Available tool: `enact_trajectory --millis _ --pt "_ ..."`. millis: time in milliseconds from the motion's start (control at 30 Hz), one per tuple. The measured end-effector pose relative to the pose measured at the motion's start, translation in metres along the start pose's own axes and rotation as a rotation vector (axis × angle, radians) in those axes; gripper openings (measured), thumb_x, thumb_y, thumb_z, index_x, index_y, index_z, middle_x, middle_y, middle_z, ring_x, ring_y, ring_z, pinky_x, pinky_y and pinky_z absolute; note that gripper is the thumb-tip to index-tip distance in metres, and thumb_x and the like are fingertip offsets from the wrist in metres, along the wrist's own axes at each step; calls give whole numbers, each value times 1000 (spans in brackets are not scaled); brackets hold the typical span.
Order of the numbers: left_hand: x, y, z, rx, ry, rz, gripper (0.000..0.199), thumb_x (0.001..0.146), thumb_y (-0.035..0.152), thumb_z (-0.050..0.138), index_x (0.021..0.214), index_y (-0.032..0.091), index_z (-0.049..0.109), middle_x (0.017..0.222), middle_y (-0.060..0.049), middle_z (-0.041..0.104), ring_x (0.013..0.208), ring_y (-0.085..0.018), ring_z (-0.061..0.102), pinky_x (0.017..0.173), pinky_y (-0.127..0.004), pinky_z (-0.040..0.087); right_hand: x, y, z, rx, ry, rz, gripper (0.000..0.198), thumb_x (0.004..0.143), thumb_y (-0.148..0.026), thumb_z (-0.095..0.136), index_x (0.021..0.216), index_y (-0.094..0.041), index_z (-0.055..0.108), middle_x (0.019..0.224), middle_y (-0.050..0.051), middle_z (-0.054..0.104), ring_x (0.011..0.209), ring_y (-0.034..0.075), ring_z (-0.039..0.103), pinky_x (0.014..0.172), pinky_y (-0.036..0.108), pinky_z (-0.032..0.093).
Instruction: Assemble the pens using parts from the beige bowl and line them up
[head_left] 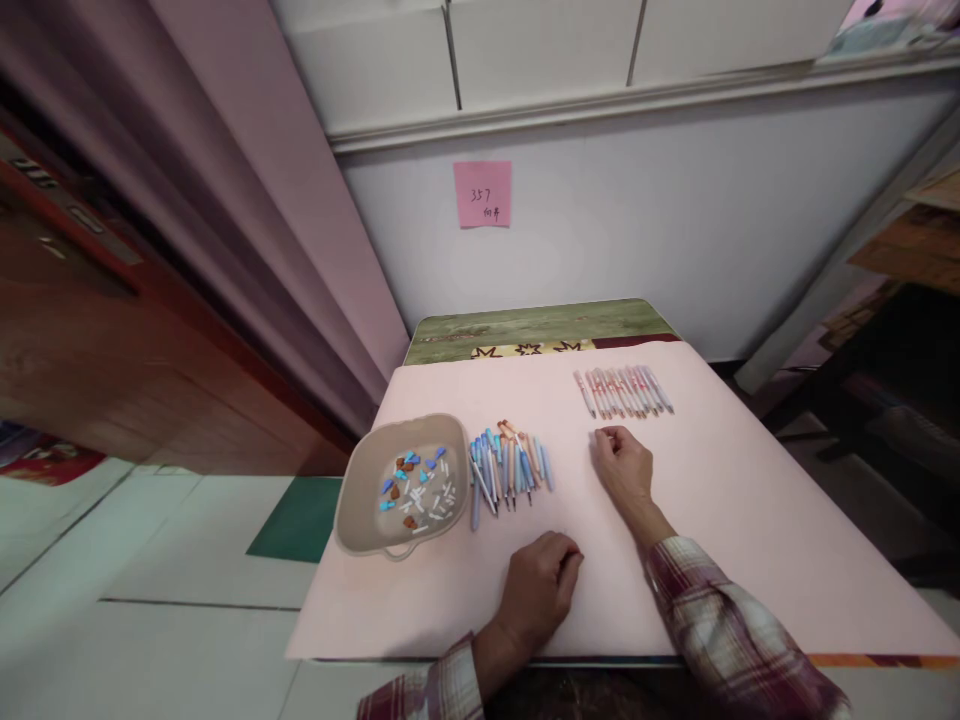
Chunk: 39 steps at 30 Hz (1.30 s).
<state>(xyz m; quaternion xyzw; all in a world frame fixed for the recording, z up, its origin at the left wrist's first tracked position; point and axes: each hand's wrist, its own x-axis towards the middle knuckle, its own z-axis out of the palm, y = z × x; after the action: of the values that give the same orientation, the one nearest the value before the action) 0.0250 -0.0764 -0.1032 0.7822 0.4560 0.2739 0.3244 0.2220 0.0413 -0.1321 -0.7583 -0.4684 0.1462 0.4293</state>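
My left hand (pixel 541 588) rests near the front edge of the table, fingers curled and thumb against them. Farther forward and to the right, my right hand (pixel 624 462) lies closed on the pink cover. Whatever either hand may hold is hidden inside the fingers. Beyond my left hand is a loose pile of blue, grey and tan pen parts (pixel 506 468). Past my right hand, several pale pens with reddish marks (pixel 622 391) lie side by side in a row. A beige bin (pixel 351 500) at the left contains small blue, brown and white pieces (pixel 418 487).
Pink sheeting (pixel 720 500) covers most of the table, with a green patterned strip (pixel 540 322) showing at the back. A white wall (pixel 600 220) stands behind, bearing a pink note (pixel 482 195). Left of the table are a purple curtain (pixel 300 220) and a brown door (pixel 150 370).
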Motion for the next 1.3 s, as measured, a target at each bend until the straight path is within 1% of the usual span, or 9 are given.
enact_trajectory --millis 233,367,500,667,767,900,1100,1200,1300 --pt "0 -1 -1 28 -18 28 13 88 16 48 84 20 60 81 -4 64 77 -17 60 69 -27 44 -2 -6 0 -101 -7 39 35 85 -45 47 87 -18 70 65 3 68 63 19 60 63 27 38" --pt "0 -3 -3 0 -14 28 13 89 16 47 84 20 59 81 -4 63 77 -16 59 69 -27 43 1 -11 2 -242 -66 58 34 88 -46 46 92 -22 69 73 2 71 70 19 64 62 26 38" --pt "2 -2 -5 -36 -11 24 14 89 17 47 84 20 59 81 -3 63 77 -16 58 70 -26 42 26 -22 2 -511 -154 47 37 92 -49 42 98 -22 67 84 6 73 81 21 67 66 27 40" --pt "2 -1 -4 -50 -9 5 14 89 18 47 81 21 59 80 -3 63 76 -17 59 68 -26 42 64 -37 8 -624 -180 -15 37 90 -43 49 102 -13 66 91 16 72 91 27 67 77 33 44" --pt "2 -2 -3 -61 -5 1 16 90 20 46 81 21 59 80 -4 63 75 -17 59 68 -27 43 72 -42 16 -661 -199 -52 34 88 -35 53 105 -8 65 95 21 71 93 29 67 80 35 45" --pt "2 -4 -2 -59 -7 -6 16 91 22 46 82 21 60 80 -4 64 75 -18 59 68 -27 43 71 -45 25 -683 -193 -77 31 90 -27 49 106 -5 65 94 24 70 94 29 68 80 35 46" --pt "2 -2 -2 -39 -7 -14 15 91 21 47 83 21 60 81 -4 64 76 -18 59 69 -27 43 82 -46 21 -698 -186 -54 29 87 -11 44 96 -6 71 89 24 71 90 29 70 76 35 48" --pt "1 0 -2 -23 8 -6 13 89 19 48 84 21 60 81 -4 64 76 -17 59 68 -26 43 86 -47 18 -696 -186 -48 30 85 -10 44 96 -5 71 91 25 70 92 30 69 77 37 48" --pt "0 1 -1 -16 23 4 13 88 17 49 85 21 61 81 -4 65 75 -17 60 68 -26 43 83 -47 14 -690 -187 -43 29 85 -12 45 100 -5 70 92 24 70 93 32 68 78 39 48"
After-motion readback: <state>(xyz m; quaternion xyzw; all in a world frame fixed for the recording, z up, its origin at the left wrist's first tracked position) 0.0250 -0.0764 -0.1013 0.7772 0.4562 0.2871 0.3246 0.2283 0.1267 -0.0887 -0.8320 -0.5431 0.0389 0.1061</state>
